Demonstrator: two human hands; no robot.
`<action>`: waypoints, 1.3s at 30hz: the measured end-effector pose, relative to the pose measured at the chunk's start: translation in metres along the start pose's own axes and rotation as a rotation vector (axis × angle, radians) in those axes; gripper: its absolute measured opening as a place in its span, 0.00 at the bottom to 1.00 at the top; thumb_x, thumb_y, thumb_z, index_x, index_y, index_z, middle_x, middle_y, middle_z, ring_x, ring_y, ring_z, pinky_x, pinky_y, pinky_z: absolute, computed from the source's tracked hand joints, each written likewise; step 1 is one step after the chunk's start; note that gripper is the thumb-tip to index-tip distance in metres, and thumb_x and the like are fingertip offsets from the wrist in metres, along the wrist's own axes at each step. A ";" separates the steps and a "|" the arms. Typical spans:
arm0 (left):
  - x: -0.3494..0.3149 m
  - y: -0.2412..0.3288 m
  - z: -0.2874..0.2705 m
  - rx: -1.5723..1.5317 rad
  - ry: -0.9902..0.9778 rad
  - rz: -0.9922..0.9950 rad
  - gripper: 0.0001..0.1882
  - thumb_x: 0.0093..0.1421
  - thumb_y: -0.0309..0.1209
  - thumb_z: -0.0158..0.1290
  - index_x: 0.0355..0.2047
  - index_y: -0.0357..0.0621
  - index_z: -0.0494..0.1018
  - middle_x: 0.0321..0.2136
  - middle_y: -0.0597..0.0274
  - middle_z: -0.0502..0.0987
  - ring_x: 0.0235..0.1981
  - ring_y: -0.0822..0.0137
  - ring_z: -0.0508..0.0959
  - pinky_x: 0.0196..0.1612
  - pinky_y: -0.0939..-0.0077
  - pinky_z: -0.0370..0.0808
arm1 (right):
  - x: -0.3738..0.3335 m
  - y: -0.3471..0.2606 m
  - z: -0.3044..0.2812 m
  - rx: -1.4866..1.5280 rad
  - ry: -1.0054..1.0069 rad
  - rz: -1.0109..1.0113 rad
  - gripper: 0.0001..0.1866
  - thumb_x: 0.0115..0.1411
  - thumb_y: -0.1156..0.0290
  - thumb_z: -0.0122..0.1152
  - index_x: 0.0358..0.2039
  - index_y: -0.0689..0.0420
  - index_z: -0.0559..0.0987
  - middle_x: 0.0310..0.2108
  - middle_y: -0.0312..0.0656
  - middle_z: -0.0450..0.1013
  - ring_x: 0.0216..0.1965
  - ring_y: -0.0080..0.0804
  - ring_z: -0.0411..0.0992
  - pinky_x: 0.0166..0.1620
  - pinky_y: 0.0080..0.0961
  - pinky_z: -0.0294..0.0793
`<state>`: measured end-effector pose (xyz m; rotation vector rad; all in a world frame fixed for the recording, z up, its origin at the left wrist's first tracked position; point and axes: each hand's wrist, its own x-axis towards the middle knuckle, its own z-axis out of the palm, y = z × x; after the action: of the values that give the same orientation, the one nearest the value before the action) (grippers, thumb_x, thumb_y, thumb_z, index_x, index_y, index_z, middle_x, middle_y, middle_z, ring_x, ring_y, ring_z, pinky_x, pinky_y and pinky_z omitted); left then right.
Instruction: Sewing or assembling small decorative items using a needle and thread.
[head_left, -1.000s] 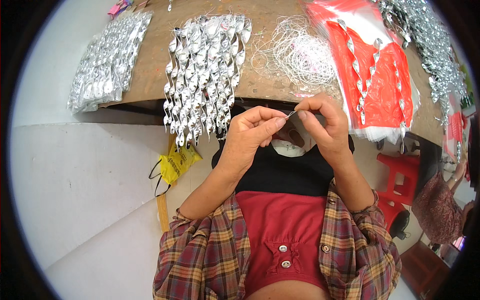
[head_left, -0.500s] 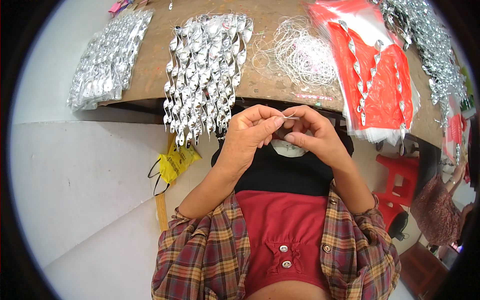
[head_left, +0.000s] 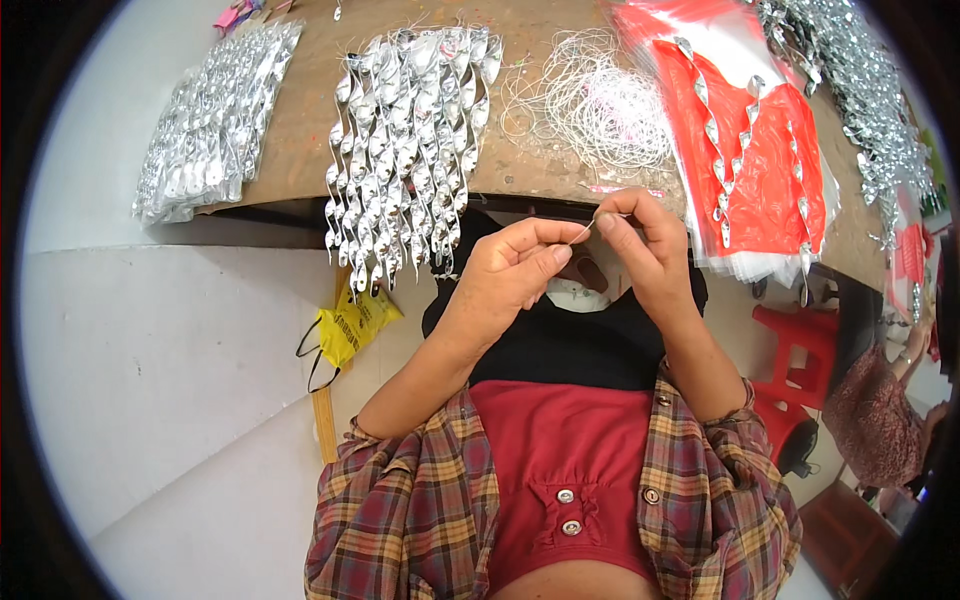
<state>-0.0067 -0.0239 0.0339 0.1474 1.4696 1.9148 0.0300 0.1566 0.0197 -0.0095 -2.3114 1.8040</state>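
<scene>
Between my two hands runs a short piece of thin white string (head_left: 585,235), just in front of the table's near edge. My left hand (head_left: 510,268) pinches one part of it between thumb and forefinger. My right hand (head_left: 645,245) is raised slightly higher and pinches the other part at its fingertips. Beyond them on the table lies a loose tangle of the same white string (head_left: 610,110). To the left, a bunch of silver twisted spiral strips (head_left: 405,150) hangs over the table edge.
Bagged silver spirals (head_left: 215,120) lie at the far left of the brown table (head_left: 540,180). Clear bags with red film (head_left: 740,140) and a few spirals lie at right, beside silver tinsel (head_left: 870,120). A yellow bag (head_left: 350,325), red stool (head_left: 795,350) and another person (head_left: 880,420) are nearby.
My right hand has moved up and a little away from the left, with the string drawn between them. My left hand stays almost in place.
</scene>
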 end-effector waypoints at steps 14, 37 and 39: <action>-0.003 -0.003 -0.014 0.110 -0.112 -0.001 0.16 0.58 0.28 0.51 0.47 0.38 0.71 0.28 0.67 0.75 0.27 0.80 0.72 0.32 0.87 0.68 | 0.009 -0.019 -0.012 0.412 -0.165 0.265 0.05 0.58 0.71 0.55 0.30 0.59 0.73 0.23 0.29 0.66 0.23 0.14 0.60 0.28 0.13 0.59; 0.058 0.102 -0.087 0.602 0.539 0.410 0.20 0.53 0.32 0.52 0.46 0.39 0.73 0.19 0.69 0.71 0.16 0.79 0.66 0.20 0.82 0.63 | 0.006 0.005 -0.033 0.490 0.070 0.057 0.10 0.60 0.72 0.52 0.41 0.61 0.72 0.28 0.35 0.67 0.30 0.19 0.63 0.34 0.16 0.61; 0.071 0.086 -0.076 1.034 0.563 0.586 0.21 0.52 0.32 0.53 0.48 0.46 0.72 0.20 0.67 0.70 0.21 0.77 0.69 0.24 0.79 0.67 | 0.005 0.005 -0.033 0.451 0.090 0.083 0.10 0.60 0.72 0.52 0.41 0.61 0.73 0.28 0.35 0.67 0.30 0.19 0.63 0.33 0.16 0.61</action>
<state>-0.1359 -0.0521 0.0612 0.5902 2.9604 1.4228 0.0299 0.1902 0.0229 -0.1156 -1.8229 2.2742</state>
